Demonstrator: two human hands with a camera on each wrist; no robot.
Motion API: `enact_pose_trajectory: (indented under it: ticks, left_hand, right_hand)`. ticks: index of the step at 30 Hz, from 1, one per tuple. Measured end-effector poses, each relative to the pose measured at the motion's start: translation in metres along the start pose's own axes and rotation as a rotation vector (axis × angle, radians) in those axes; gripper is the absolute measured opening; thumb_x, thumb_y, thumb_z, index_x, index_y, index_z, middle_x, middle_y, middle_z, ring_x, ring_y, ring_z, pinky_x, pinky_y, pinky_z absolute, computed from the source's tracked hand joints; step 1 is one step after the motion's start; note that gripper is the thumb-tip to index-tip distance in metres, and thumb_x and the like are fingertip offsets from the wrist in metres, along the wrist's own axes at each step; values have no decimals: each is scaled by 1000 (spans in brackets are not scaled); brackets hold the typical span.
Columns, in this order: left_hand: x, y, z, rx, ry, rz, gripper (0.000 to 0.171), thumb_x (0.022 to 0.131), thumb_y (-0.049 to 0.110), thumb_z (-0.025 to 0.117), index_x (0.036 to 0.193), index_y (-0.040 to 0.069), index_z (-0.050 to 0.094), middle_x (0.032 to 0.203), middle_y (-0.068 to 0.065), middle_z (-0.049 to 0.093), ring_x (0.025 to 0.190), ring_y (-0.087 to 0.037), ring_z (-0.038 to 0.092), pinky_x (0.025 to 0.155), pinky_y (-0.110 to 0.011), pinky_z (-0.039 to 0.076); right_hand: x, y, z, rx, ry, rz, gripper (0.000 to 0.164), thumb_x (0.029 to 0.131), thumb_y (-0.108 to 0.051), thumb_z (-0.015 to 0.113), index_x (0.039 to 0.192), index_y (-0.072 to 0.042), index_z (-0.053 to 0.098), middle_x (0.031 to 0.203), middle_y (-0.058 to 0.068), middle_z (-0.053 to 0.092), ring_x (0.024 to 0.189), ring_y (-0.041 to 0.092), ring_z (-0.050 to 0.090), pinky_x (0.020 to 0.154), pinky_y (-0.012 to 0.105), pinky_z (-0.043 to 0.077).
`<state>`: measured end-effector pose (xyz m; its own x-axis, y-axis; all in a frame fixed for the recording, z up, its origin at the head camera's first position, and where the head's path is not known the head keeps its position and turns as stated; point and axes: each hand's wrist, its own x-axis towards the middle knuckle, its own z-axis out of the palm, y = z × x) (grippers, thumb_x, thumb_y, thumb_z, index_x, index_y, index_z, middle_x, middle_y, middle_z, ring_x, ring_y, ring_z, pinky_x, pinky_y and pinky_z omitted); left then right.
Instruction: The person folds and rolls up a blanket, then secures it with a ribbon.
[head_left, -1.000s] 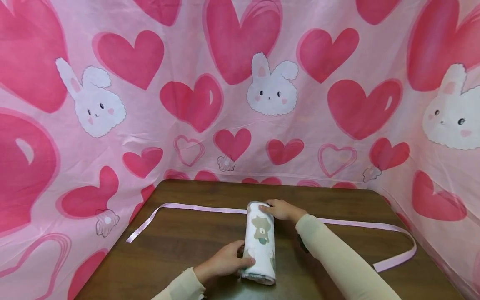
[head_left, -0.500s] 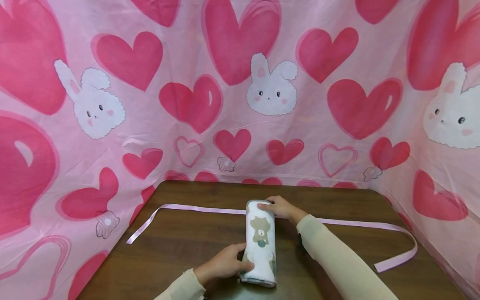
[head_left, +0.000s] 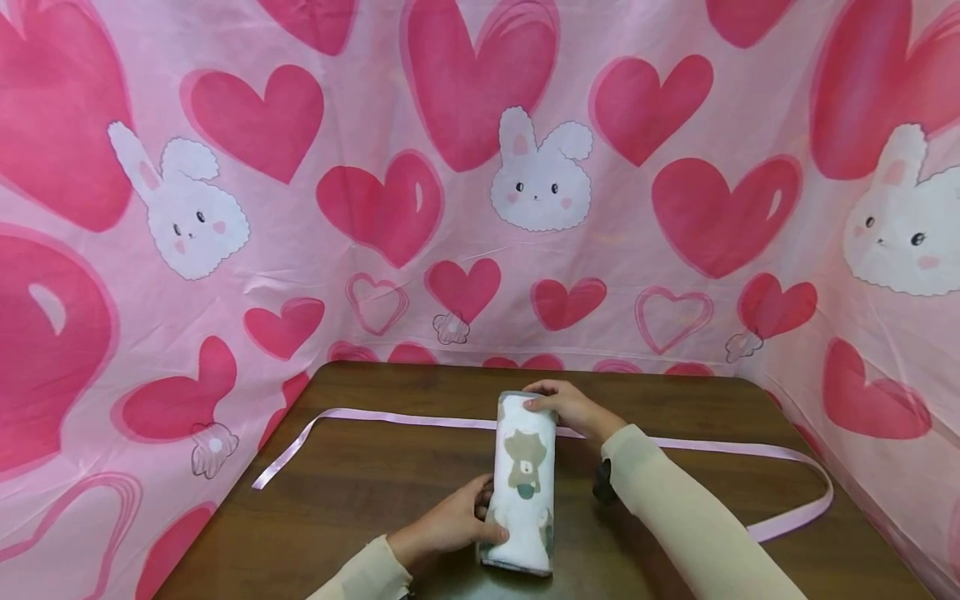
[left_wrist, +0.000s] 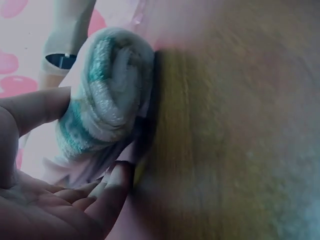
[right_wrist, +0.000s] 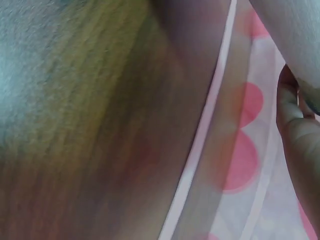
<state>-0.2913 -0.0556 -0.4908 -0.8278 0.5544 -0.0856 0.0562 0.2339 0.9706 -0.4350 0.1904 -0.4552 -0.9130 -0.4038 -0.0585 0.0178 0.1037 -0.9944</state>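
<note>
A rolled white towel [head_left: 525,500] with a brown bear print lies lengthwise between both hands, pointing away from the body. My left hand [head_left: 453,518] grips its near end, thumb on top and fingers at the left side. In the left wrist view, the coiled layers of the towel [left_wrist: 117,85] show at that end, between thumb and fingers [left_wrist: 112,195]. My right hand [head_left: 573,410] holds the far end, thumb on top, other fingers partly hidden behind the roll. A pink ribbon [head_left: 420,418] runs crosswise, its middle hidden by the towel.
The brown wooden table [head_left: 360,475] reaches back to a pink cloth backdrop [head_left: 480,225] with hearts and rabbits on three sides. To the right, the ribbon curls back toward me, its end covered by my right sleeve [head_left: 690,508].
The towel's far end sits slightly higher and further right in the head view, and the right hand has moved with it. The left hand keeps its grip on the near end.
</note>
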Motion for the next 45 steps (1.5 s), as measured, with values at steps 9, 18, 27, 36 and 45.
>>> enact_pose_trajectory:
  ticks: [9,18,27,36,45]
  left_hand:
    - [4,-3,-3,-200,-111,-5,82,76,-9,74,144,-9,28,128,-16,58,112,-24,58,93,-35,46]
    - [-3,-1,-1,-256,-147,-34,50,82,0,72,128,-4,51,114,-11,66,98,-20,62,84,-31,49]
    - [1,-5,5,-333,-150,-81,42,90,11,67,127,-3,54,111,-10,66,94,-20,64,79,-31,51]
    - [12,-4,17,-439,-76,-73,38,95,17,62,122,-9,54,104,-13,67,92,-20,64,79,-33,52]
    - [36,2,23,-414,89,-107,32,91,13,66,113,-9,58,93,-10,66,82,-17,64,75,-35,53]
  right_hand:
    - [-6,-23,1,94,-131,-45,53,86,-10,69,134,3,50,115,16,58,93,30,63,79,46,54]
    - [-8,-31,-5,90,-166,-56,58,88,-12,68,137,6,44,119,17,58,96,32,62,81,46,53]
    - [-5,-34,-14,33,-115,-35,49,88,-19,71,131,-3,55,113,16,62,90,30,65,79,45,54]
    - [6,-28,-30,104,-53,8,41,90,-14,68,127,1,55,106,15,64,87,29,66,78,45,55]
    - [24,-13,-33,95,85,-9,35,88,-15,70,116,4,61,94,11,66,79,23,65,71,37,55]
